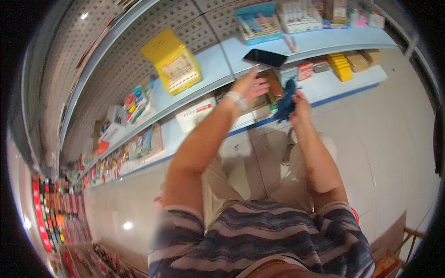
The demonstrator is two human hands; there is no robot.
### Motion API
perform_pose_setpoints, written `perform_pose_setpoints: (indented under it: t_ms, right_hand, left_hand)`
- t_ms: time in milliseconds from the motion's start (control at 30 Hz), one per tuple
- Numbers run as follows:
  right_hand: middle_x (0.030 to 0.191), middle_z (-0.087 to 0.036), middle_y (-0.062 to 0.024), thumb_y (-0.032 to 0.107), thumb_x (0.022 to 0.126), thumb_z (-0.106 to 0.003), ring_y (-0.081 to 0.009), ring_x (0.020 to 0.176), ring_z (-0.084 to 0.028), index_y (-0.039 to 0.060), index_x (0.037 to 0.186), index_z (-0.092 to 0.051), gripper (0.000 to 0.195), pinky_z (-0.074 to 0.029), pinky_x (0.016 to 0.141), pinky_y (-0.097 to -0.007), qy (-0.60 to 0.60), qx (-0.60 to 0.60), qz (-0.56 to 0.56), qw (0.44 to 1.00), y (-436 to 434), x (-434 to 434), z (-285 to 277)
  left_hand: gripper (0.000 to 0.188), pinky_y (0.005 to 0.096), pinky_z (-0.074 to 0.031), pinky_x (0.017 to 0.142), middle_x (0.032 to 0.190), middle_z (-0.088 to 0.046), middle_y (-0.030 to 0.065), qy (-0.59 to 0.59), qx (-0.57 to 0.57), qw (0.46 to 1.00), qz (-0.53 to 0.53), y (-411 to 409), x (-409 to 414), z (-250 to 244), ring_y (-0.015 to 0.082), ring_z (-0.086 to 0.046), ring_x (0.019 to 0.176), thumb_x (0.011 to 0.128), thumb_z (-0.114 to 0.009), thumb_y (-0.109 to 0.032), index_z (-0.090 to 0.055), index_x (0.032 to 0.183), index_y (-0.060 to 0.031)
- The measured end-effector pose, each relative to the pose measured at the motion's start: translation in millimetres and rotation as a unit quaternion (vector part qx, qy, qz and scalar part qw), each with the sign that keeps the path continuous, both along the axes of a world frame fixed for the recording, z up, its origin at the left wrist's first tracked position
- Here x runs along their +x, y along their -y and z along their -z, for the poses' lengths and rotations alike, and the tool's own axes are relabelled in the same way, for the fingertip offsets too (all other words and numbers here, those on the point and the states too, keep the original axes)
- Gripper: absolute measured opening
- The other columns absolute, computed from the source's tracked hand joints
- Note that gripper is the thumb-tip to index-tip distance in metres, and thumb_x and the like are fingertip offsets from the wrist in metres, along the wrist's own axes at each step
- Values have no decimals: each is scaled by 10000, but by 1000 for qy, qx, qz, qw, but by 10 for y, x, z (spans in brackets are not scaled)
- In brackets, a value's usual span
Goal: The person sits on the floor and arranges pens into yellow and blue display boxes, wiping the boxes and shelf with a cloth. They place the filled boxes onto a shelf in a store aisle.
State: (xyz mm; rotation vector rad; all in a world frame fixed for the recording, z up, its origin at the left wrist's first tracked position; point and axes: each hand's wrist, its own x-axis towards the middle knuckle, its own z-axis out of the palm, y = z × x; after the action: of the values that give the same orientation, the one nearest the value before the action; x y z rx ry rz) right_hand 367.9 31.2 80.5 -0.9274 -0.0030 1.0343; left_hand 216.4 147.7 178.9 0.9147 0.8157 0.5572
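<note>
My right hand point(301, 107) grips a dark blue cloth point(287, 100), which hangs bunched in front of the lower shelf. Nothing is held in my left hand point(251, 87), whose fingers are spread near the front edge of the upper shelf point(208, 83). Just above those fingers a black smartphone point(265, 58) lies flat at that edge. Behind the phone stands a blue display box of pens point(259, 24). An opened yellow display box point(177, 69) sits farther left on the same shelf.
The lower shelf point(361, 78) holds a white box point(195, 113), a small red box point(305, 71) and yellow packs point(340, 66). A perforated back panel point(121, 59) rises behind the shelves. Tiled floor point(351, 139) lies below. Part of a wooden stool or chair point(413, 233) shows at lower right.
</note>
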Motion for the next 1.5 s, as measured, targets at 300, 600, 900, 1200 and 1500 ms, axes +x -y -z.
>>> perform_pose_setpoints:
  t_ms: [300,600,900,1200,1500]
  right_hand:
    - [1102,-628,-109,6,943,-484,-223,907,-622,48,1291,-544,356,-535,787,-354,-17,-7,58,998,-58,234,15]
    - [1123,-634,-117,27,954,-481,-280,887,-667,113,1312,-531,372,-590,729,-428,-34,35,36,998,-3,505,186]
    - [1188,-624,-76,38,955,-500,-244,1031,-626,120,1308,-551,366,-538,884,-423,-40,19,-16,999,83,296,61]
    - [1298,-570,-112,34,962,-471,-303,1171,-564,117,1354,-487,401,-495,977,-494,-2,39,-67,997,-53,186,184]
    - [1309,-566,-119,53,972,-429,-299,1147,-586,90,1381,-460,411,-508,963,-473,62,3,-125,990,-409,-345,234]
  left_hand:
    - [181,368,-589,781,1062,-596,188,144,-57,975,-158,-423,852,563,300,-629,971,951,-479,-74,-488,1100,28]
    - [91,330,-514,671,853,-563,7,110,172,934,-295,489,-574,77,142,-587,807,913,-567,-172,-509,971,-134]
    - [177,323,-595,557,870,-648,161,62,239,733,-634,298,-3325,45,271,-691,715,878,-426,-91,-545,962,10]
    - [298,227,-506,439,807,-676,142,2,-54,735,-676,624,-4934,1523,187,-654,613,935,-375,-135,-590,1108,-24]
    - [266,209,-478,419,885,-682,105,-1,-37,766,-642,-234,-5755,2150,183,-658,635,1000,-388,-204,-550,1179,-92]
